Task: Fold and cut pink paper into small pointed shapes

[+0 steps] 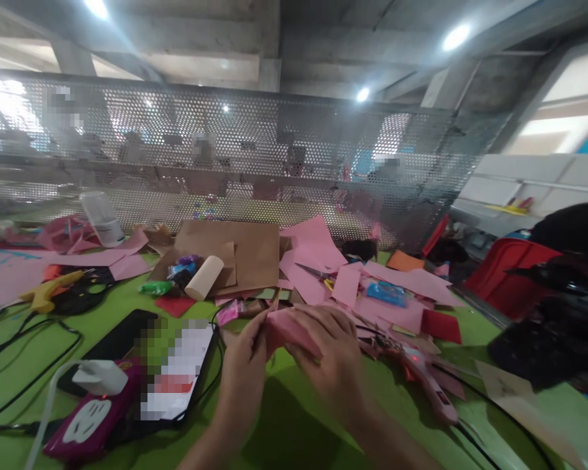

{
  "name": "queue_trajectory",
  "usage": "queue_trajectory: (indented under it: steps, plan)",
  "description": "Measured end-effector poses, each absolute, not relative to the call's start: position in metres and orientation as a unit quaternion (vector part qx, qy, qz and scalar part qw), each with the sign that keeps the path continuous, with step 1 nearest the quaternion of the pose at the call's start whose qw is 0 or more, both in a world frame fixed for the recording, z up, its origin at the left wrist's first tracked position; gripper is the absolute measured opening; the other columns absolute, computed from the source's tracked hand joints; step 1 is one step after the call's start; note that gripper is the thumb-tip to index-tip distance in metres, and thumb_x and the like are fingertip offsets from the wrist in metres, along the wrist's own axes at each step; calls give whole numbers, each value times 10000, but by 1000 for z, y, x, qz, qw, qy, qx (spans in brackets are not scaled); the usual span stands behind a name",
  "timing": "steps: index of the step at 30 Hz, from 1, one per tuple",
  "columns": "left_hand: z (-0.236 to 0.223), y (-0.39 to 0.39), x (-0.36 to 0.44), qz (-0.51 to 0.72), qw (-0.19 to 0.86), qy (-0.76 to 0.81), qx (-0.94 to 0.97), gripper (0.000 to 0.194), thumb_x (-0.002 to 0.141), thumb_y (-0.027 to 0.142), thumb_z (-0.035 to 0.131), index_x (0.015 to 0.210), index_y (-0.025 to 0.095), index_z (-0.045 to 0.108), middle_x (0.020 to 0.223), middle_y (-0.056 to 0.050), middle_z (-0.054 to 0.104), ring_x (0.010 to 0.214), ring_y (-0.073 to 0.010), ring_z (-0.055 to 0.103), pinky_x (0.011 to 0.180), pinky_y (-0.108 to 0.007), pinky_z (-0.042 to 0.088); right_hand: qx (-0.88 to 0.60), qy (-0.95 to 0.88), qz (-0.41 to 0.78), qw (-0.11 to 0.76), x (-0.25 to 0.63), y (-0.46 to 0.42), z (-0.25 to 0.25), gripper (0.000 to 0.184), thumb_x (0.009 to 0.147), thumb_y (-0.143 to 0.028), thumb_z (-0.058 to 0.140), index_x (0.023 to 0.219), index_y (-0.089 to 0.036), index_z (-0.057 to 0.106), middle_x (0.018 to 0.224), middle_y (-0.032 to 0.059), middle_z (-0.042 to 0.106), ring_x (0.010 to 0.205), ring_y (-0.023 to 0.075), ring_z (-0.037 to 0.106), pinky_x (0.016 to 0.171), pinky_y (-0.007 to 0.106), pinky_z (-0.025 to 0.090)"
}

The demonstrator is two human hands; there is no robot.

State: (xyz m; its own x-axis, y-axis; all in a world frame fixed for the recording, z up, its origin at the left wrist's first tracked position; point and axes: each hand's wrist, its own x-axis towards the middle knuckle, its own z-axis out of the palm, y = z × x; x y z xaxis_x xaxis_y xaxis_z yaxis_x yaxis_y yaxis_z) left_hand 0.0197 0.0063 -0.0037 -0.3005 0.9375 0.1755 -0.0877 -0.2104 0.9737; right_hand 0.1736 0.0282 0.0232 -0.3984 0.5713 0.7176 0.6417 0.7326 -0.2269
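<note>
On a green worktop [284,424], to the right of a phone [186,372] laid at an angle, the left side of a piece of pink paper [285,326] is gripped by the left hand [247,346], whose fingertips are partly hidden. At centre, the paper is held between both hands, nearer the viewer than the sheet of brown cardboard [255,251]; whether its lower edge is touching the worktop cannot be told. Its right side is grasped by the right hand [330,346], with fingers wrapped over the top and the thumb set on the near side.

Shaping by hand appears to be under way. It would be best done with the left side held steady and the right eased round by light, even pressure, since thin paper may be buckled by a hard squeeze. The glue gun [428,385] at far right, its red light lit, may be hot and should be kept clear of the right forearm.

The paper is seen as plain pink, lighter at left, with a slanting edge at right. Much is covered by fingers; whether it is creased or merely curved cannot be told.
</note>
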Motion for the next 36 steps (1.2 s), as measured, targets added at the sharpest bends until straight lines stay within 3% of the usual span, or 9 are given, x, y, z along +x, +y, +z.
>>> queue_trajectory:
  steps: [4, 10, 18, 24, 29, 36]
  plan:
    - [-7, 5, 22, 627, 369, 506, 463, 334, 886, 259, 558, 1190, 212, 690, 1219, -81, 699, 1136, -244, 630, 989, -335, 460, -354, -822, -59, 442, 171, 32, 16, 274, 918, -187, 617, 1176, -274, 647, 1092, 38, 728, 1012, 252, 596, 881, 436, 448]
    - [-15, 6, 27, 664, 460, 408, 425, 352, 874, 272, 587, 1210, 214, 674, 1312, -80, 643, 1194, -245, 601, 1016, -342, 462, -362, -820, -25, 443, 167, 25, 20, 178, 905, -214, 629, 1076, -245, 669, 1040, 49, 730, 950, 245, 615, 817, 405, 475]
    - [-11, 6, 28, 667, 476, 402, 410, 354, 808, 280, 655, 1148, 195, 706, 1216, -104, 696, 1186, -276, 607, 1020, -381, 470, -378, -819, 42, 429, 168, 28, 19, 157, 911, -212, 613, 1038, -264, 690, 989, 46, 743, 912, 232, 666, 802, 369, 516]
    - [-13, 5, 26, 652, 455, 415, 443, 365, 764, 192, 646, 1120, 215, 723, 1188, -82, 713, 1181, -267, 613, 1049, -392, 444, -363, -817, 75, 442, 169, 28, 22, 197, 886, -203, 656, 1076, -254, 648, 1087, 50, 721, 1001, 231, 651, 852, 360, 502]
    - [-14, 4, 27, 636, 444, 435, 458, 390, 740, 166, 634, 1110, 241, 733, 1130, -54, 740, 1135, -267, 640, 1027, -394, 459, -363, -815, 41, 450, 170, 28, 21, 119, 914, -165, 593, 977, -241, 658, 955, 43, 733, 901, 223, 664, 784, 352, 504]
    - [-14, 4, 27, 626, 430, 444, 474, 356, 750, 199, 663, 1093, 247, 744, 1102, -65, 750, 1092, -285, 659, 975, -394, 496, -362, -811, 9, 459, 169, 27, 21, 75, 919, -221, 625, 979, -247, 664, 924, 38, 740, 860, 220, 664, 757, 349, 491]
